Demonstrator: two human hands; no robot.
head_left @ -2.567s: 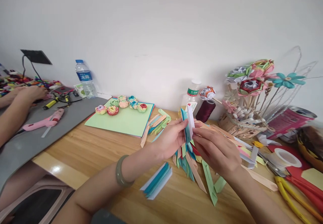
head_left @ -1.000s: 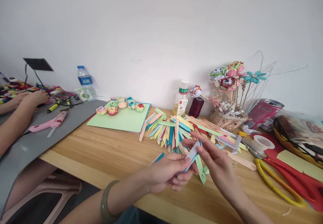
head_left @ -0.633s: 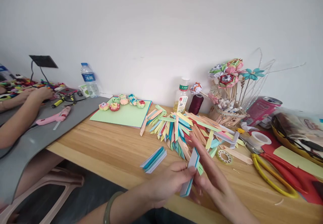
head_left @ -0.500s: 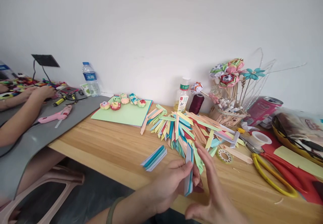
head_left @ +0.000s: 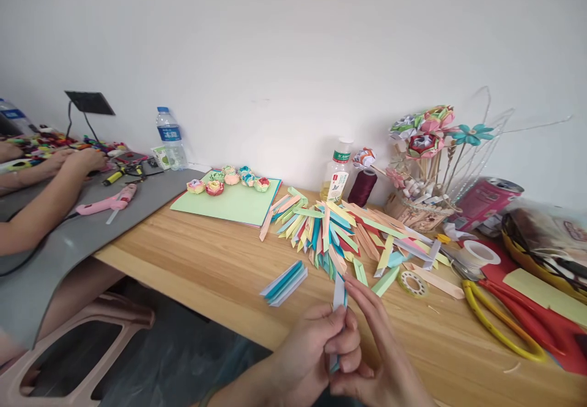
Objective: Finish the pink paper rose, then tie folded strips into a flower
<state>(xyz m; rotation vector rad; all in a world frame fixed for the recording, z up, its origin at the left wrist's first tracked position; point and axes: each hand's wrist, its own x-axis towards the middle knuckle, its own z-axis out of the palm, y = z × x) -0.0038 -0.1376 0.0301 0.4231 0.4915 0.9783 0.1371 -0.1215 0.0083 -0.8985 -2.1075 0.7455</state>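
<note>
My left hand (head_left: 316, 340) is closed round a small stack of folded paper strips (head_left: 338, 292), white and blue, held upright over the table's front edge. At the stack's two ends, my right hand (head_left: 387, 352) has its fingertips against the top and its thumb by the bottom, so the strips sit between them. My left fingers hide the middle of the stack. Left of my hands, another small group of white and blue folded strips (head_left: 284, 283) lies on the wooden table. Just beyond is a large pile of multicoloured folded strips (head_left: 321, 230).
Paper flowers (head_left: 214, 187) rest on a green sheet (head_left: 224, 207). A bottle (head_left: 337, 175), thread spool (head_left: 362, 188), flower basket (head_left: 417, 211), tape roll (head_left: 413, 283) and scissors (head_left: 499, 327) stand or lie rightward. At left, a co-worker's arm (head_left: 50, 205) is near a pink glue gun (head_left: 107, 202).
My right hand has closed in, its fingers coming to the stack's top and its thumb to the bottom. My left fingers have wrapped further round the strips. The view has shifted slightly.
</note>
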